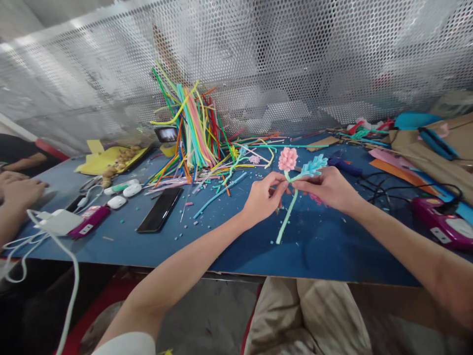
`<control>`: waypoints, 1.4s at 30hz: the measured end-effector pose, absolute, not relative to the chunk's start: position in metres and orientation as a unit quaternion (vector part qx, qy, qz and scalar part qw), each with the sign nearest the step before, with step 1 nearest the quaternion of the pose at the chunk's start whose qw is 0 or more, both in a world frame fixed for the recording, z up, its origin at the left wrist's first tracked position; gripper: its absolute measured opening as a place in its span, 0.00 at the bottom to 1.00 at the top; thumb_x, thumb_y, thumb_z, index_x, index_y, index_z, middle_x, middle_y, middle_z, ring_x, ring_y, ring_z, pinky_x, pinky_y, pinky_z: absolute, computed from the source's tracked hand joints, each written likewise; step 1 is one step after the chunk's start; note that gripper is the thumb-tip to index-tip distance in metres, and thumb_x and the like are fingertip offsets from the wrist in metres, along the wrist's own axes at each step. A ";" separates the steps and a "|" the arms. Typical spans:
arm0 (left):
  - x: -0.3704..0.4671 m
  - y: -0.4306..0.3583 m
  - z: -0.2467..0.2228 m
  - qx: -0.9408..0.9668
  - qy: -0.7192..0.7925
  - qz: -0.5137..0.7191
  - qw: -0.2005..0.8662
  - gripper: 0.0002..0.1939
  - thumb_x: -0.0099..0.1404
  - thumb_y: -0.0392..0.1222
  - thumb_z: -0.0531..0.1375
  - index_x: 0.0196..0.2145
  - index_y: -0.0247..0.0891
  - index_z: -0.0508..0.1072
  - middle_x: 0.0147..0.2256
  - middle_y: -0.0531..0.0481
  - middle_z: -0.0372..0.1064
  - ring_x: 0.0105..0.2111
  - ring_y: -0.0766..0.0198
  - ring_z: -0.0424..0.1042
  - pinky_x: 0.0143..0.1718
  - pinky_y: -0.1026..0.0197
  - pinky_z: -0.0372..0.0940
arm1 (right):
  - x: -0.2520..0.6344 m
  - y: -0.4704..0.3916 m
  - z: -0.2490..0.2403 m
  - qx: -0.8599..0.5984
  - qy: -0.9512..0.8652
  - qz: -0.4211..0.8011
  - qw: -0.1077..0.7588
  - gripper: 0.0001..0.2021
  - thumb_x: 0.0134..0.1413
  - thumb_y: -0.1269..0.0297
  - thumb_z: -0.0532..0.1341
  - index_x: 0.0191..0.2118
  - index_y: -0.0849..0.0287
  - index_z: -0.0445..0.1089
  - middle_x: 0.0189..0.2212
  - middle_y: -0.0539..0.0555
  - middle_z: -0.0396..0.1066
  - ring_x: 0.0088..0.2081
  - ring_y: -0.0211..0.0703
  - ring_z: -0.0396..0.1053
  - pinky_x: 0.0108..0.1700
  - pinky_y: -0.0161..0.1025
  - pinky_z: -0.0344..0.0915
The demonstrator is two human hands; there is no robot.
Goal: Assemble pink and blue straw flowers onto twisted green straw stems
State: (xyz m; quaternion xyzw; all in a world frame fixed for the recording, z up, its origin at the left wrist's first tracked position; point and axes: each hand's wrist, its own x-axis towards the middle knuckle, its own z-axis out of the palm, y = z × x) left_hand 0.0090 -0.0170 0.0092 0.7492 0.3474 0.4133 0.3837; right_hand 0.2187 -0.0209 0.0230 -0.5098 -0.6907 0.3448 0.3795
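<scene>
Both hands meet over the blue table (236,251), around the stems of a craft flower. My left hand (264,197) pinches the green stem (287,217) just below the pink flower head (287,159). From the right, my right hand (328,188) closes its fingertips on the same stem joint, beside a light blue leafy piece (313,166) that points up and to the right. The stem's lower end slants down toward the table. Another bright pink piece (317,199) shows partly beneath my right hand.
A big bundle of colourful pipe cleaners (195,128) stands at the back. A black phone (160,209) lies left of centre. Purple power strips (443,224), cables and a blue tool (345,166) lie around. Another person's hands (22,190) rest at far left.
</scene>
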 end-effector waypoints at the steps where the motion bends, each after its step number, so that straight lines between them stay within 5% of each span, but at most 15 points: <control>1: 0.009 -0.018 0.010 0.743 0.354 0.412 0.392 0.12 0.72 0.50 0.56 0.41 0.38 0.67 0.34 0.50 0.75 0.16 0.74 0.69 0.17 0.72 0.65 | 0.218 -0.022 0.024 -0.514 -0.698 0.331 0.372 0.17 0.53 0.48 0.67 0.31 0.58 0.81 0.12 0.47 0.63 0.15 0.36 0.59 0.19 0.37 0.55; 10: 0.011 -0.020 0.012 0.738 0.352 0.414 0.400 0.10 0.72 0.47 0.56 0.39 0.37 0.68 0.32 0.51 0.75 0.16 0.74 0.68 0.16 0.71 0.64 | 0.210 -0.030 0.025 -0.506 -0.715 0.251 0.411 0.14 0.57 0.51 0.65 0.36 0.54 0.83 0.13 0.47 0.65 0.17 0.37 0.62 0.21 0.37 0.56; 30: 0.010 -0.016 0.010 0.753 0.348 0.442 0.343 0.11 0.72 0.47 0.57 0.38 0.36 0.69 0.31 0.50 0.76 0.18 0.76 0.63 0.20 0.70 0.59 | 0.205 -0.028 0.019 -0.477 -0.616 0.396 0.486 0.15 0.51 0.51 0.69 0.33 0.59 0.79 0.17 0.48 0.68 0.16 0.33 0.58 0.17 0.35 0.55; 38: 0.004 -0.006 0.008 0.696 0.361 0.462 0.414 0.12 0.71 0.50 0.57 0.37 0.38 0.66 0.30 0.52 0.73 0.15 0.76 0.61 0.17 0.70 0.58 | 0.227 -0.006 0.024 -0.472 -0.571 0.400 0.540 0.09 0.46 0.57 0.72 0.32 0.55 0.78 0.33 0.53 0.78 0.34 0.44 0.73 0.36 0.40 0.70; 42: 0.000 0.000 0.006 0.679 0.359 0.462 0.442 0.12 0.71 0.50 0.57 0.38 0.38 0.65 0.30 0.53 0.72 0.14 0.78 0.60 0.16 0.71 0.56 | 0.255 0.015 0.020 -0.503 -0.569 0.304 0.575 0.09 0.50 0.55 0.69 0.33 0.54 0.78 0.32 0.54 0.78 0.32 0.44 0.71 0.33 0.41 0.68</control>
